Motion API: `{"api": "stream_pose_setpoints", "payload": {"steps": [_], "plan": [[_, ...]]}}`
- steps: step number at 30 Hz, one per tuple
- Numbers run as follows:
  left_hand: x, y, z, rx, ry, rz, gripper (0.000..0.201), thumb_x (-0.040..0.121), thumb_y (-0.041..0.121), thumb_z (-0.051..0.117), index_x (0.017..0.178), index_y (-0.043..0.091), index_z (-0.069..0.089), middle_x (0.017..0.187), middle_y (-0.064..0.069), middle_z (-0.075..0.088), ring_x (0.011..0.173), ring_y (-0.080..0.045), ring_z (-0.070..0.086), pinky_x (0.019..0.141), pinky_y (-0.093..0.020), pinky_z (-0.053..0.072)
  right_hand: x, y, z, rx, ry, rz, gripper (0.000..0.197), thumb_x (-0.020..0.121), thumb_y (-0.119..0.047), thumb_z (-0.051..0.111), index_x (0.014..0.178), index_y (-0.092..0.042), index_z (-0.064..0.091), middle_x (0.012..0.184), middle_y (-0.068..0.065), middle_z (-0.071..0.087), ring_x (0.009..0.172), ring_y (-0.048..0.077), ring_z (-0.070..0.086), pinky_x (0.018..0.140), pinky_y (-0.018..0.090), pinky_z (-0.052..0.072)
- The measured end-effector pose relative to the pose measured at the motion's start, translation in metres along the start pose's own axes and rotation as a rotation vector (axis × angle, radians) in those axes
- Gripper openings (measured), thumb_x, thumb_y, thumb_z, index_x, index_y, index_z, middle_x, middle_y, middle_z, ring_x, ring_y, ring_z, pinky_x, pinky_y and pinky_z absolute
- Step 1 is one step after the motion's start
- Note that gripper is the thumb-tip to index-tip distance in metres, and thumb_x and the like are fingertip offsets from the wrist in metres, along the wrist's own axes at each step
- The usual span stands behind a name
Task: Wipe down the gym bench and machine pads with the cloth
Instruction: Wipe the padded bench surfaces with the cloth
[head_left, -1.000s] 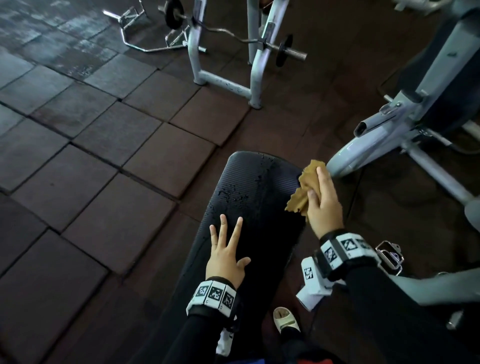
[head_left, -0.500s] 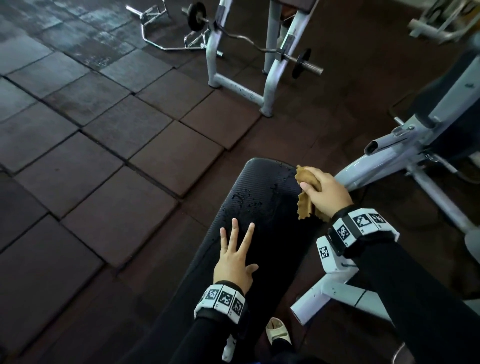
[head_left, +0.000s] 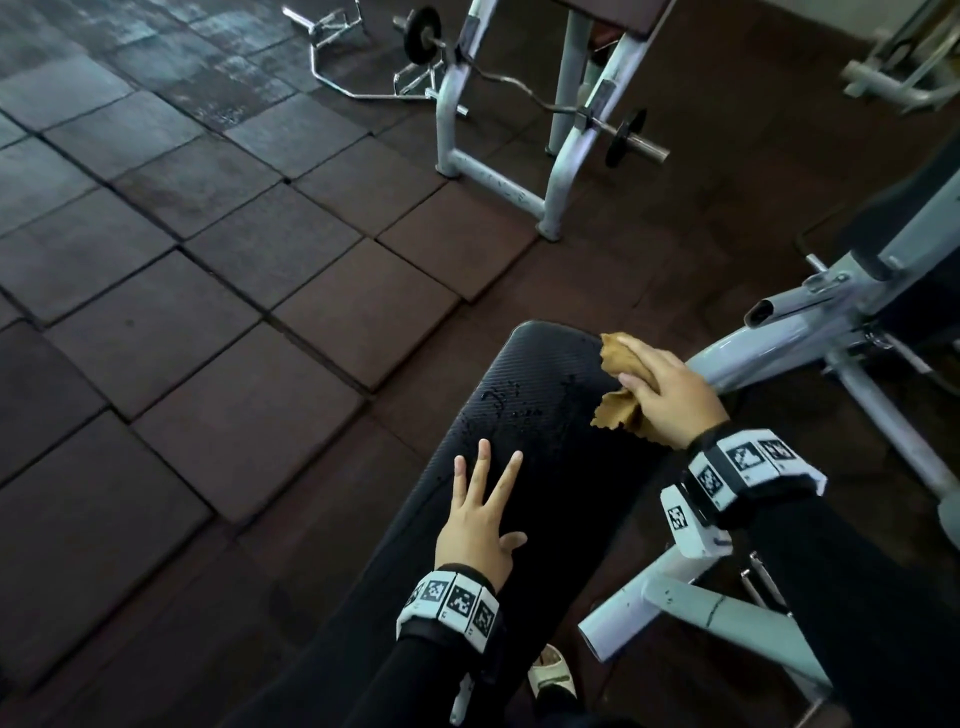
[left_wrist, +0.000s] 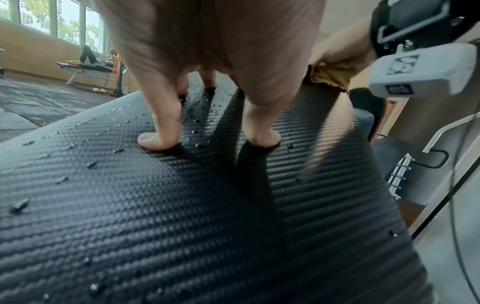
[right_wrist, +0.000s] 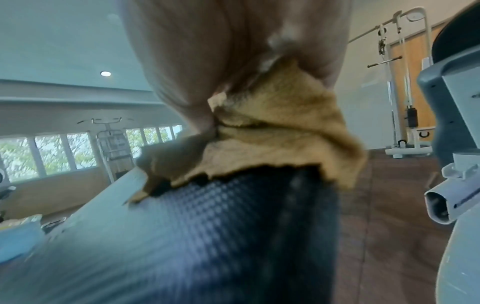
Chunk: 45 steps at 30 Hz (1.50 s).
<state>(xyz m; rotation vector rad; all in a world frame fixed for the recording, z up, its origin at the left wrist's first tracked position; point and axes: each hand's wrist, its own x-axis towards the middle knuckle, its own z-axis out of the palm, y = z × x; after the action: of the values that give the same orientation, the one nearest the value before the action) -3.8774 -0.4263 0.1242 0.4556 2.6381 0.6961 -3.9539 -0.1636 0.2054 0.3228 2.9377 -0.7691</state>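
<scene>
right hand (head_left: 670, 397) clutches cloth (head_left: 621, 410) at counter (head_left: 524, 395) edge | left hand (head_left: 480, 525) flat, released | risk: bunched cloth smears droplets (left_wrist: 91, 164), misses patches

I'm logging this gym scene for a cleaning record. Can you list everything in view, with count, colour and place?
bench pad: one, black, textured, centre, dotted with droplets
cloth: one, tan, on the pad's right edge
curl bar: one, chrome with black plates, on the white rack ahead
machine frame: one, pale grey, right
floor tiles: many, dark brown, left
sandal: one, cream, below the bench
left hand: flat on the pad, fingers spread
right hand: grips the cloth
</scene>
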Motion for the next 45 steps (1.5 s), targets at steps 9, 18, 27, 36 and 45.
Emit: {"api": "stream_pose_setpoints", "payload": {"steps": [9, 18, 27, 36, 45], "plan": [[-0.011, -0.029, -0.008, 0.022, 0.095, -0.072, 0.091, 0.086, 0.055, 0.056, 0.144, 0.049, -0.014, 0.153, 0.025, -0.020, 0.144, -0.001, -0.005, 0.091, -0.015, 0.038, 0.031, -0.052, 0.001, -0.044, 0.187, -0.142, 0.045, 0.093, -0.018, 0.051, 0.135, -0.033, 0.044, 0.135, 0.004, 0.047, 0.114, 0.034, 0.050, 0.094, 0.044, 0.044], [-0.027, -0.064, 0.005, -0.204, 0.000, -0.250, 0.097, 0.083, 0.051, 0.063, 0.126, 0.069, -0.021, 0.140, 0.032, -0.036, 0.144, -0.012, -0.017, 0.102, -0.072, 0.019, -0.002, -0.077, 0.058, -0.515, 0.126, -0.088, 0.063, 0.092, -0.050, 0.033, 0.147, -0.041, 0.003, 0.158, -0.003, -0.009, 0.143, 0.037, -0.007, 0.111, 0.058, -0.006], [-0.027, -0.064, 0.004, -0.249, -0.023, -0.272, 0.097, 0.083, 0.047, 0.065, 0.127, 0.069, -0.018, 0.143, 0.031, -0.032, 0.144, -0.011, -0.018, 0.102, -0.073, 0.016, 0.008, -0.094, 0.057, -0.265, 0.129, -0.184, 0.050, 0.095, -0.003, 0.040, 0.139, -0.026, 0.045, 0.156, 0.000, 0.020, 0.142, 0.040, 0.007, 0.114, 0.056, 0.003], [-0.026, -0.063, 0.005, -0.264, -0.041, -0.282, 0.096, 0.084, 0.045, 0.065, 0.131, 0.065, -0.017, 0.144, 0.028, -0.033, 0.143, -0.010, -0.020, 0.102, -0.073, 0.013, 0.008, -0.082, 0.056, -0.194, 0.431, -0.324, 0.049, 0.089, 0.001, 0.046, 0.133, -0.020, 0.052, 0.150, 0.013, 0.031, 0.137, 0.053, 0.013, 0.108, 0.065, 0.010], [-0.025, -0.063, 0.005, -0.260, -0.043, -0.282, 0.097, 0.084, 0.046, 0.064, 0.126, 0.068, -0.021, 0.142, 0.030, -0.035, 0.142, -0.009, -0.021, 0.101, -0.074, 0.012, -0.008, -0.087, 0.089, -0.476, 0.252, -0.279, 0.048, 0.094, -0.038, 0.047, 0.141, -0.038, 0.037, 0.155, -0.002, 0.024, 0.142, 0.040, 0.015, 0.112, 0.060, 0.003]]}}
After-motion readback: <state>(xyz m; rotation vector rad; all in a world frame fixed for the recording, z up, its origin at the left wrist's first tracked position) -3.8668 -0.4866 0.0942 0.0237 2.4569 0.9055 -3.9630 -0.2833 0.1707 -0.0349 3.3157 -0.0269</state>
